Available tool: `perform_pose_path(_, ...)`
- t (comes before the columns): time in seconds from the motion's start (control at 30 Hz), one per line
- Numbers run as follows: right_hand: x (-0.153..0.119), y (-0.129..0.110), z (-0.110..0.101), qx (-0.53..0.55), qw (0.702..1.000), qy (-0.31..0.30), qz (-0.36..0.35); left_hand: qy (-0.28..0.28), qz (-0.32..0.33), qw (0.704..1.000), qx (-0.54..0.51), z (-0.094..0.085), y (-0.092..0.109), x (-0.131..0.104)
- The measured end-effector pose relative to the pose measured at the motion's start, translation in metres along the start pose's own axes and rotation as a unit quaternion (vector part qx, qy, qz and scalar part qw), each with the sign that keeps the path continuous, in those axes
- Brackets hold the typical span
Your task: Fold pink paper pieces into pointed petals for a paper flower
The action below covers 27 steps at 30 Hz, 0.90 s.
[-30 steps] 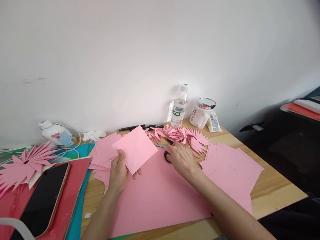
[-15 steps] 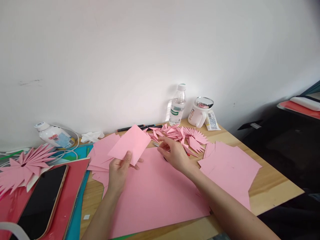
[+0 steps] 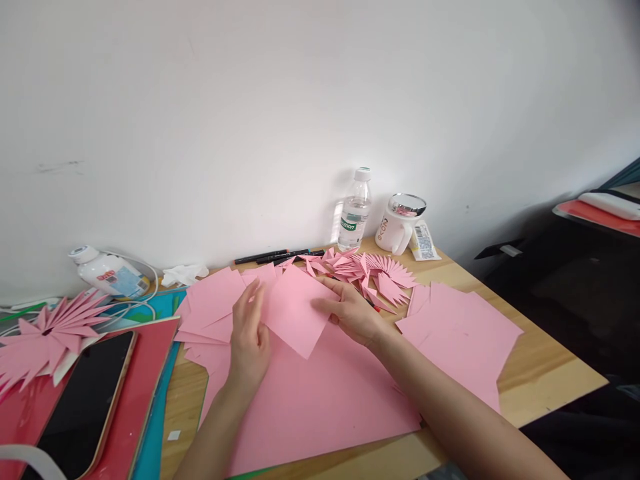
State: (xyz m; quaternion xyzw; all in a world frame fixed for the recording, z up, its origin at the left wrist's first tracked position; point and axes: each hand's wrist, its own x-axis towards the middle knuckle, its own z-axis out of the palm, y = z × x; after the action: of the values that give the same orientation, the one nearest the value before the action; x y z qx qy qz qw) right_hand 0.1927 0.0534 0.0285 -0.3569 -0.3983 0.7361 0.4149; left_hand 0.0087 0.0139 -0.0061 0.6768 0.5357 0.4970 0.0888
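Observation:
A square sheet of pink paper [image 3: 300, 313] is held up above a large pink sheet [image 3: 325, 407] lying on the table. My right hand [image 3: 353, 310] pinches its right corner between thumb and fingers. Beside the square's left edge, my left hand [image 3: 250, 333] stands upright with its fingers apart; whether a fingertip touches the paper is hard to tell. Behind the left hand lies a stack of pink paper pieces [image 3: 207, 300]. Folded pink paper pieces [image 3: 357, 267] spread out beyond the right hand, partly hiding something with a red part.
A water bottle [image 3: 355, 210] and a white mug [image 3: 397, 227] stand by the wall near black pens [image 3: 263, 256]. More pink paper [image 3: 465, 340] lies to the right. At left are a phone [image 3: 87, 403], a folded pink fan shape [image 3: 53, 333] and a white bottle [image 3: 107, 270].
The paper square has moved right and turned. My right hand has taken hold of its right corner, while my left hand has let go and opened beside its left edge.

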Motion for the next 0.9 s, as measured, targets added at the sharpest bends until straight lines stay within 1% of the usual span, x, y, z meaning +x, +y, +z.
perform_pose_path(0.03, 0.001, 0.000, -0.001, -0.004, 1.000, -0.001, -0.005, 0.016, -0.064, 0.997, -0.039, -0.001, 0.002, 0.001)
perform_pose_path(0.07, 0.001, 0.000, -0.001, -0.013, 1.000, 0.000, -0.013, 0.029, -0.134, 0.987, -0.088, -0.002, 0.003, 0.002)
perform_pose_path(0.1, 0.001, 0.000, -0.002, -0.025, 0.999, 0.004, -0.024, 0.034, -0.205, 0.968, -0.143, -0.004, 0.004, 0.004)
perform_pose_path(0.13, 0.001, 0.000, -0.002, -0.041, 0.998, 0.009, -0.037, 0.035, -0.265, 0.942, -0.204, -0.005, 0.005, 0.006)
perform_pose_path(0.17, 0.001, 0.000, -0.002, -0.060, 0.997, 0.013, -0.050, 0.027, -0.305, 0.914, -0.266, -0.007, 0.006, 0.007)
perform_pose_path(0.2, 0.001, 0.000, -0.002, -0.081, 0.994, 0.017, -0.065, 0.012, -0.329, 0.891, -0.314, -0.008, 0.007, 0.009)
perform_pose_path(0.23, 0.001, 0.001, -0.002, -0.102, 0.992, 0.020, -0.077, -0.001, -0.339, 0.875, -0.347, -0.009, 0.007, 0.010)
perform_pose_path(0.27, 0.001, 0.001, -0.002, -0.121, 0.989, 0.023, -0.086, -0.014, -0.340, 0.868, -0.362, -0.009, 0.008, 0.010)
perform_pose_path(0.3, 0.001, 0.002, -0.002, -0.137, 0.986, 0.026, -0.091, -0.028, -0.336, 0.870, -0.360, -0.010, 0.008, 0.011)
perform_pose_path(0.4, 0.003, 0.005, -0.004, -0.164, 0.981, 0.036, -0.101, -0.072, -0.330, 0.887, -0.314, -0.009, 0.010, 0.010)
perform_pose_path(0.5, 0.005, 0.008, -0.005, -0.132, 0.981, 0.057, -0.133, -0.126, -0.329, 0.887, -0.298, -0.009, 0.014, 0.009)
perform_pose_path(0.63, 0.006, 0.008, -0.005, -0.050, 0.981, 0.081, -0.170, -0.205, -0.328, 0.866, -0.317, -0.012, 0.019, 0.009)
perform_pose_path(0.7, 0.006, 0.008, -0.005, -0.034, 0.979, 0.084, -0.184, -0.238, -0.326, 0.856, -0.323, -0.013, 0.022, 0.008)
perform_pose_path(0.8, 0.005, 0.008, -0.004, -0.034, 0.979, 0.078, -0.187, -0.266, -0.318, 0.848, -0.331, -0.013, 0.024, 0.007)
perform_pose_path(0.9, 0.002, 0.007, -0.002, -0.048, 0.979, 0.076, -0.183, -0.273, -0.314, 0.845, -0.336, -0.012, 0.025, 0.007)
